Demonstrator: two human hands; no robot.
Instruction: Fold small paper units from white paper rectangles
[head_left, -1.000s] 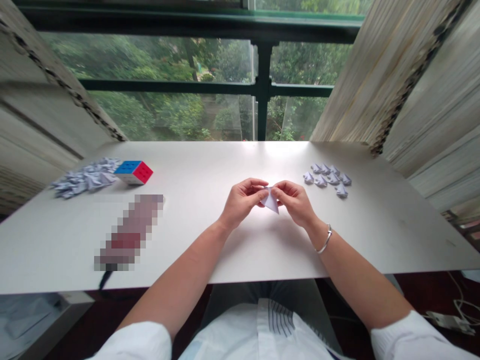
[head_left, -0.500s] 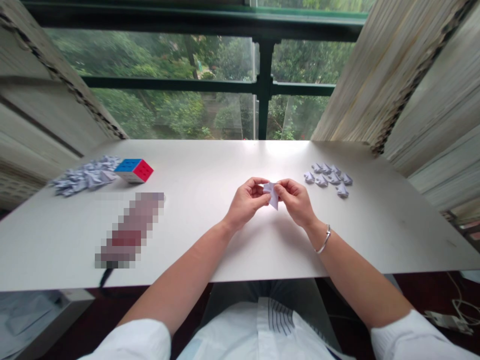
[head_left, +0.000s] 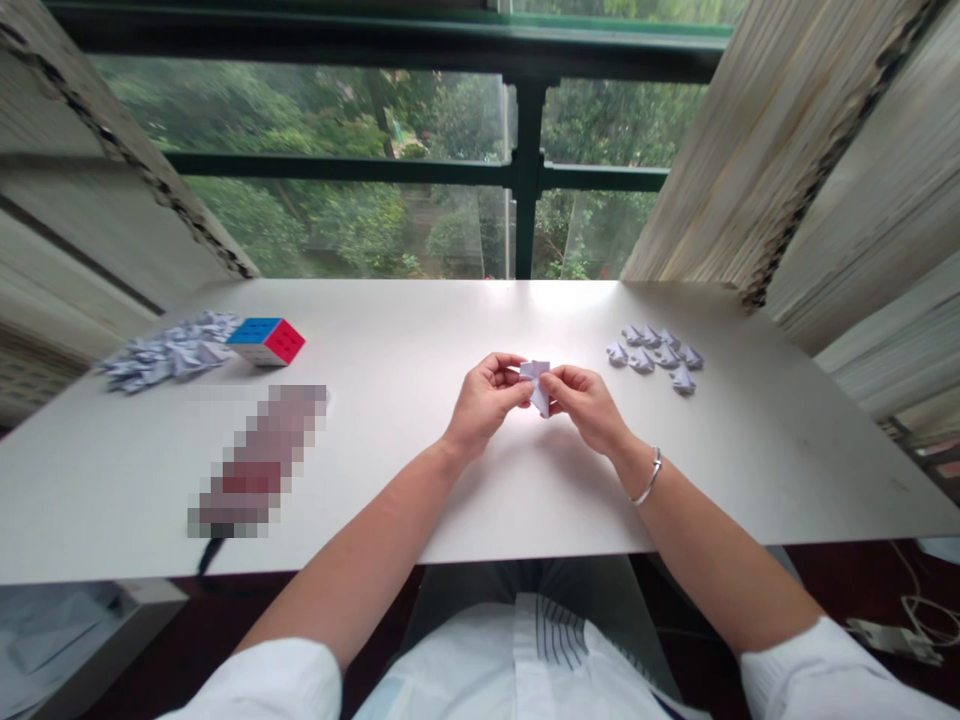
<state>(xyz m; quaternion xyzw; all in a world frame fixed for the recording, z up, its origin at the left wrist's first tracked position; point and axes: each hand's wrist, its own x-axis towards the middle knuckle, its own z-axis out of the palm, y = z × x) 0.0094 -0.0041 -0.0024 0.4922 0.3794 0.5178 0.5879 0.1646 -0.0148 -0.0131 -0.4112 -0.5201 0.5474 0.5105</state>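
Note:
A small folded piece of white paper [head_left: 540,392] is held up between both hands over the middle of the table. My left hand [head_left: 489,402] pinches its left side between thumb and fingers. From the right, my right hand [head_left: 589,408] grips the other side, thumb pressed on the front. The paper has a squared top and narrows to a point below; its back is hidden. To the right of my hands lie several small folded paper pieces [head_left: 664,356] in a loose cluster.
On the white table [head_left: 390,470], a heap of folded papers [head_left: 169,352] lies at the back left beside a puzzle cube [head_left: 266,341]. Nearer stands a blurred-out, long object [head_left: 259,460] with a dark strap. Behind the table are a window [head_left: 450,130] and curtains [head_left: 697,140].
The paper has turned slightly between my fingers, so its top edge shows wider. My right thumb and fingers have shifted a little left and down along it.

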